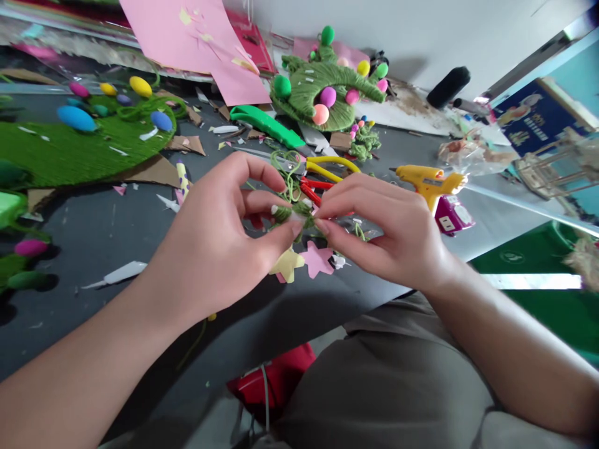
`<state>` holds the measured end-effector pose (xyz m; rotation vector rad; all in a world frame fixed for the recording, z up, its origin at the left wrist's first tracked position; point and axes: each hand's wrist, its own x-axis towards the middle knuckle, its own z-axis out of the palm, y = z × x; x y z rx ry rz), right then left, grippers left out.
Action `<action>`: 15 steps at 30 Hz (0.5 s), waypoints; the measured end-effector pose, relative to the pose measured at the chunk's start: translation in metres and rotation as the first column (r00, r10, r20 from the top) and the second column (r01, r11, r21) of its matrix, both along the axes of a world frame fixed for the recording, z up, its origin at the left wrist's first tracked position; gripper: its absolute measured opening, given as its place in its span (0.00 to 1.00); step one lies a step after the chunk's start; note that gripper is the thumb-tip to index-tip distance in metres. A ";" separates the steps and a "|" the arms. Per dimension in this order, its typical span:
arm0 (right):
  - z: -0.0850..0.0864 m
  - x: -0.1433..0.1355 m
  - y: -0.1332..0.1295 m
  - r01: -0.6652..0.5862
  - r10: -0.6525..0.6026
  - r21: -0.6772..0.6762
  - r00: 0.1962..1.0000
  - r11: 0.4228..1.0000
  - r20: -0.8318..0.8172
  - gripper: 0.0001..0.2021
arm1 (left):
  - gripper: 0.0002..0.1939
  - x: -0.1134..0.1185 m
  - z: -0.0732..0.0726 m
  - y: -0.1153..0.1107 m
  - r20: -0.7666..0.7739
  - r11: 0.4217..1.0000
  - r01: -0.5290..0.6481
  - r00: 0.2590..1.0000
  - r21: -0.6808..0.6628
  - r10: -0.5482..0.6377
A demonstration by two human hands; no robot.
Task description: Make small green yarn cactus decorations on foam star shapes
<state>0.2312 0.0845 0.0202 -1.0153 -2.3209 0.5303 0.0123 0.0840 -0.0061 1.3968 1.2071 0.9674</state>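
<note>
Near the middle of the view, a small piece wrapped in green yarn (282,214) is pinched between my two hands. My left hand (219,231) is closed on its left side, thumb against fingers. The fingertips of my right hand (374,221) pinch the piece's right end. Loose green yarn (291,178) curls just behind the fingers. Below them on the table lie a yellow paper star (289,264) and a pink paper star (318,259). Scissors with yellow handles (334,165) and a red-handled tool (311,190) sit behind my hands, partly covered.
A yellow glue gun (430,182) stands at right beside a purple power socket (453,215). Behind are a green utility knife (266,125) and a green yarn-wrapped tree shape (322,87) with coloured balls. Another green yarn-covered piece (84,149) lies left. Paper scraps litter the table (140,224).
</note>
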 end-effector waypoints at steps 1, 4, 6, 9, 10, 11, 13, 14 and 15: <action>0.000 0.001 -0.001 -0.007 0.007 0.014 1.000 1.000 -0.004 0.06 | 0.20 0.000 0.000 0.000 0.007 1.000 -0.007 1.000 0.008 0.007; 0.005 0.008 -0.005 -0.012 0.012 -0.011 1.000 1.000 -0.024 0.05 | 0.20 0.000 -0.002 0.001 0.007 0.999 -0.033 0.999 0.032 0.033; 0.012 0.019 -0.008 -0.024 0.021 -0.109 0.999 0.994 -0.029 0.05 | 0.20 0.000 -0.003 0.002 -0.021 0.998 -0.048 0.999 0.044 0.049; 0.028 0.051 -0.014 -0.064 0.081 -0.376 0.996 0.924 0.029 0.08 | 0.19 -0.001 -0.001 0.002 -0.072 0.998 -0.046 0.996 0.041 0.049; 0.033 0.064 -0.017 -0.072 0.125 -0.492 0.989 0.868 0.077 0.08 | 0.20 -0.002 0.000 0.002 -0.084 0.999 -0.041 0.995 0.031 0.044; 0.038 0.079 -0.020 -0.019 0.141 -0.585 0.976 0.811 0.164 0.08 | 0.20 -0.002 0.001 0.002 -0.091 0.999 -0.033 0.995 0.013 0.034; 0.045 0.109 -0.029 0.177 0.138 -0.696 0.918 0.696 0.372 0.10 | 0.20 -0.002 0.003 0.002 -0.080 1.000 -0.016 0.997 -0.027 0.013; 0.046 0.123 -0.033 0.281 0.091 -0.695 0.890 0.662 0.447 0.14 | 0.20 -0.002 0.003 0.002 -0.062 0.999 -0.007 0.998 -0.041 0.005; 0.046 0.135 -0.036 0.421 -0.046 -0.638 0.855 0.645 0.517 0.19 | 0.20 -0.002 0.003 0.002 -0.041 0.999 -0.001 0.999 -0.051 -0.001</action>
